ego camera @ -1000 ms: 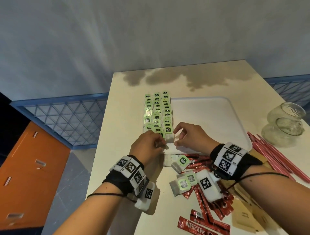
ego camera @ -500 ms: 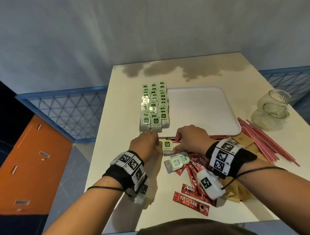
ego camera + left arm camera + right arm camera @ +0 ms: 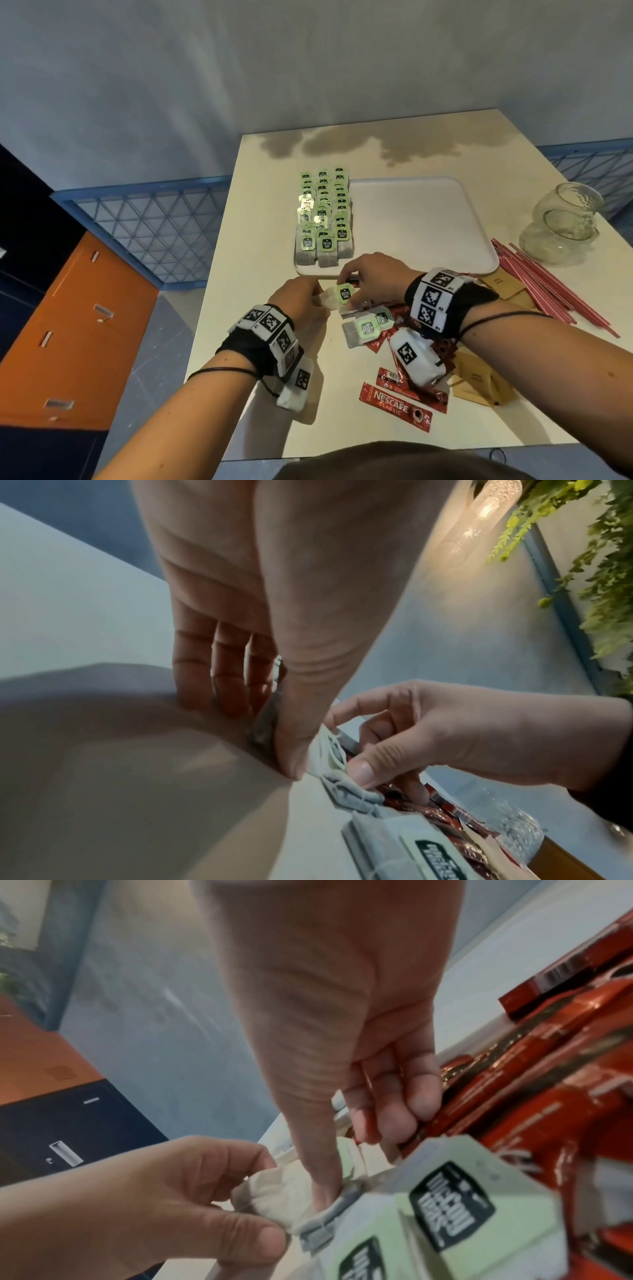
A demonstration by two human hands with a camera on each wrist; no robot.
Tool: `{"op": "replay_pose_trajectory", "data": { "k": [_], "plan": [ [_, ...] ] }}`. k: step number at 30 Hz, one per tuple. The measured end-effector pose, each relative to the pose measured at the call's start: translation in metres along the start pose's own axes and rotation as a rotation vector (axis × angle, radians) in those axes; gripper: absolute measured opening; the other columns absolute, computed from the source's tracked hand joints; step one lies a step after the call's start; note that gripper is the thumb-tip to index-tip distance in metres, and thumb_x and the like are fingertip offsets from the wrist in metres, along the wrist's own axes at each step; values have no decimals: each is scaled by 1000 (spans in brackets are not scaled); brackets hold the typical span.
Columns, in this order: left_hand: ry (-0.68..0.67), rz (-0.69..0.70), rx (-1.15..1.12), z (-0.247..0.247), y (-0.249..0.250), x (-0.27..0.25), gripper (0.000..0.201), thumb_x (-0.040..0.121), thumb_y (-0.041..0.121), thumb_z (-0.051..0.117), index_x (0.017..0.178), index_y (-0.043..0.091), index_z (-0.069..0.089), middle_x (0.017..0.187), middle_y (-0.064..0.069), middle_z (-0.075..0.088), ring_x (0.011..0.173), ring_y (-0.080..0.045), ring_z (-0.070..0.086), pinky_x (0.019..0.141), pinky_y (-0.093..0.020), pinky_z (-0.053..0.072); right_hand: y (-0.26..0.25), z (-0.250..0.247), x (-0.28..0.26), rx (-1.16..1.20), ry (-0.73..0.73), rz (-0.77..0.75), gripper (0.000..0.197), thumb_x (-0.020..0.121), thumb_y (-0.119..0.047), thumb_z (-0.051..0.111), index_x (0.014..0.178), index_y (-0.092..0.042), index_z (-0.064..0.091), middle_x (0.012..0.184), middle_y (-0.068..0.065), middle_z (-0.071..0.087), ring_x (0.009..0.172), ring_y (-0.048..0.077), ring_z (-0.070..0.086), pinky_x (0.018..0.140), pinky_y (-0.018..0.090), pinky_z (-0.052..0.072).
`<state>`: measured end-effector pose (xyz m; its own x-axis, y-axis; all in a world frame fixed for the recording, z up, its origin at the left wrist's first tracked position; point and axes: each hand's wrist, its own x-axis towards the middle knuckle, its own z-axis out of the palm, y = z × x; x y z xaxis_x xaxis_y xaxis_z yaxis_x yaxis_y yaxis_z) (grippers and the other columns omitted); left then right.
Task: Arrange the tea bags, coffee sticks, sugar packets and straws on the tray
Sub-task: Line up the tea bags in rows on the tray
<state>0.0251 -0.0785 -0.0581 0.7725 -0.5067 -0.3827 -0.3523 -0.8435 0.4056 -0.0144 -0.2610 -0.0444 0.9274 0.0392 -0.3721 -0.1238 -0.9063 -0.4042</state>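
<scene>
Both hands hold one green-tagged tea bag [image 3: 339, 296] just in front of the white tray [image 3: 421, 226]. My left hand [image 3: 317, 301] pinches its grey pouch [image 3: 274, 1202] between thumb and forefinger. My right hand [image 3: 346, 285] pinches the tag end [image 3: 333, 750]. Several tea bags [image 3: 323, 219] stand in three rows along the tray's left side. Two loose tea bags [image 3: 368, 325] lie on red coffee sticks [image 3: 395, 407] under my right wrist. Brown sugar packets [image 3: 479, 380] and red straws [image 3: 548, 294] lie to the right.
A glass jar [image 3: 561, 226] lies on its side at the table's right edge, behind the straws. The table's left edge [image 3: 219, 274] runs close to my left hand. A blue lattice rail [image 3: 144, 222] and an orange cabinet [image 3: 75, 325] stand beyond it.
My hands have drawn back from the front of the tea bag rows on the tray to the loose pile, and now hold one tea bag between them.
</scene>
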Motion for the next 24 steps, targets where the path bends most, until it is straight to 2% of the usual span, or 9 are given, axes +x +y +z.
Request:
{"op": "replay_pose_trajectory", "data": {
  "k": [4,6,8,10,12,15,18,21,24],
  "plan": [
    [-30,10,-21,-3,-6,-3,24,86,36,68,80,22,50,81,4,54,81,-17,52,65,-28,36,2,-2,-3,68,1,-19,27,73,-34,84,90,-20,69,77,-10,59,78,13,55,65,25,42],
    [6,30,-82,-7,-8,-5,24,92,35,60,76,18,55,78,0,57,78,-20,53,62,-28,35,3,-13,-10,147,4,-25,21,78,-32,81,87,-15,72,72,-5,63,70,12,57,64,25,44],
    [49,38,-175,-9,-11,-5,23,97,29,52,90,11,65,89,-7,67,84,-22,59,69,-30,41,3,-26,-20,303,-49,-36,19,84,-30,76,89,-12,73,77,8,71,64,10,61,65,25,50],
    [82,42,-326,-8,-10,-5,21,97,25,50,100,11,66,98,-9,71,90,-24,65,80,-36,51,0,-36,-29,430,-89,-60,18,86,-28,74,89,-10,73,78,10,71,62,8,62,64,21,52],
    [59,63,-557,-5,0,-9,19,98,18,49,108,12,64,101,-12,72,89,-25,70,83,-43,57,-2,-36,-33,489,-18,-71,19,85,-26,75,89,-8,73,73,5,69,60,7,61,62,20,52],
    [-24,54,-849,-4,19,-15,30,98,4,41,120,12,59,105,-15,72,82,-22,72,77,-38,59,0,-29,-31,531,169,-43,18,83,-22,78,87,-5,73,78,13,71,62,14,62,67,33,55],
    [-60,12,-1011,-3,31,-15,31,98,9,40,121,10,60,106,-16,71,88,-29,72,83,-45,58,4,-23,-35,579,225,-31,17,81,-20,79,85,-4,72,73,12,70,58,12,61,62,27,54],
    [-92,58,-958,1,34,-16,29,96,28,60,119,11,60,102,-11,72,86,-26,73,77,-39,60,3,-18,-40,580,216,-55,16,81,-19,79,88,-6,72,76,8,71,63,12,64,65,26,55],
    [-98,128,-719,9,32,-18,32,91,29,67,116,13,57,91,-3,70,75,-17,70,70,-37,60,6,-17,-45,576,159,-67,19,79,-20,80,92,-10,71,82,10,72,68,17,65,69,32,56]
  ]
}}
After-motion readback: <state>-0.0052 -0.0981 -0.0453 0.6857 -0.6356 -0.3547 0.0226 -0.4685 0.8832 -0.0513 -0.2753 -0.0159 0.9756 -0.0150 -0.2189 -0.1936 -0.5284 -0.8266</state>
